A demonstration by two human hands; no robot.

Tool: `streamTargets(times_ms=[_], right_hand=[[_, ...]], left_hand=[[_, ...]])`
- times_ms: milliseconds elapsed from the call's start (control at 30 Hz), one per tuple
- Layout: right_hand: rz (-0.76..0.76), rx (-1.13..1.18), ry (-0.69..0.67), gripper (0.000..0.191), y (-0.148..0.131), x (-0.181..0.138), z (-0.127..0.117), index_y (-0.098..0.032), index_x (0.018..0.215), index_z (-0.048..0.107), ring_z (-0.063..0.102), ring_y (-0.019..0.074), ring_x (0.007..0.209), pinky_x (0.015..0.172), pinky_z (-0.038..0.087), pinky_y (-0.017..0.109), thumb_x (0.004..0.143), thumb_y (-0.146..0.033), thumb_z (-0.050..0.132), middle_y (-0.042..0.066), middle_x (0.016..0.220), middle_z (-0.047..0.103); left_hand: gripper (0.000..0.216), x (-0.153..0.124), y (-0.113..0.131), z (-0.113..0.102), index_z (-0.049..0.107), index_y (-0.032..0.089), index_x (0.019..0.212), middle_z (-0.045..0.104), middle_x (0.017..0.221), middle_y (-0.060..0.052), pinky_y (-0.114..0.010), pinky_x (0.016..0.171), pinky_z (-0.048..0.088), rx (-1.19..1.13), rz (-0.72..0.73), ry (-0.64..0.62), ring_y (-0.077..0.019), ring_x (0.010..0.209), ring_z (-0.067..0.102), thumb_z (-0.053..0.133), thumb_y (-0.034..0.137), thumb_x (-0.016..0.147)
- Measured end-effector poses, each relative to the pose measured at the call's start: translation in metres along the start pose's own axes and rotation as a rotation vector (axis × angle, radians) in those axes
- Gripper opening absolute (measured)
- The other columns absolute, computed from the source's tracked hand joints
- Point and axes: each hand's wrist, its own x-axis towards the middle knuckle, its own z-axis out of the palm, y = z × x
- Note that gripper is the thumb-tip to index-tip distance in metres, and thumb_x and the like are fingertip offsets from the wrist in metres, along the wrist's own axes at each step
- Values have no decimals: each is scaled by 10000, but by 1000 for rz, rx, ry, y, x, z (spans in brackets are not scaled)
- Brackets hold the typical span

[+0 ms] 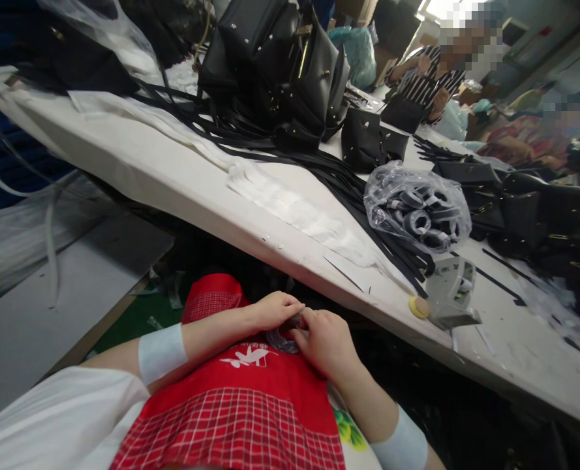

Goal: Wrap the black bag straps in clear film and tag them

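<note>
Low over my lap, my left hand (274,309) and my right hand (326,338) meet, their fingertips pinched together. Between and below them is a dark coiled roll (284,342) with a glossy surface, partly hidden by my fingers. My right hand is curled around its right side, while my left thumb and fingers close at its upper edge. Beneath the roll lies my red apron (290,378) with a white print.
The white table (182,189) slants across in front of me. On it are black handbags (270,72), long black straps (333,173), white strips (290,202), a clear bag of ring-shaped rolls (419,205) and a grey tape dispenser (451,290). Other people sit beyond.
</note>
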Motion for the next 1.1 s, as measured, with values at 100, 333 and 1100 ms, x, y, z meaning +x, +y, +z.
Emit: streamTargets(times_ms=[100, 333, 1100], right_hand=[[8, 286, -18, 147, 17, -9, -14, -224, 704, 631, 567, 161, 605, 553, 336, 265, 776, -339, 688, -9, 638, 644], [165, 867, 172, 146, 43, 2, 2, -188, 702, 640, 554, 153, 629, 600, 426, 250, 752, -312, 699, 2, 664, 641], [79, 1196, 77, 462, 51, 8, 35, -147, 664, 655, 466, 148, 620, 584, 370, 256, 838, -567, 578, 13, 630, 549]], left_hand=[[362, -3, 4, -4, 718, 109, 756, 685, 717, -50, -241, 598, 426, 39, 43, 2, -178, 677, 582, 507, 396, 821], [392, -11, 27, 3, 626, 132, 592, 538, 578, 7, -219, 548, 352, 163, 263, -54, -117, 567, 466, 456, 347, 872], [315, -30, 37, 12, 682, 165, 668, 652, 666, -14, -224, 627, 439, 286, 192, 196, -146, 650, 598, 484, 306, 869]])
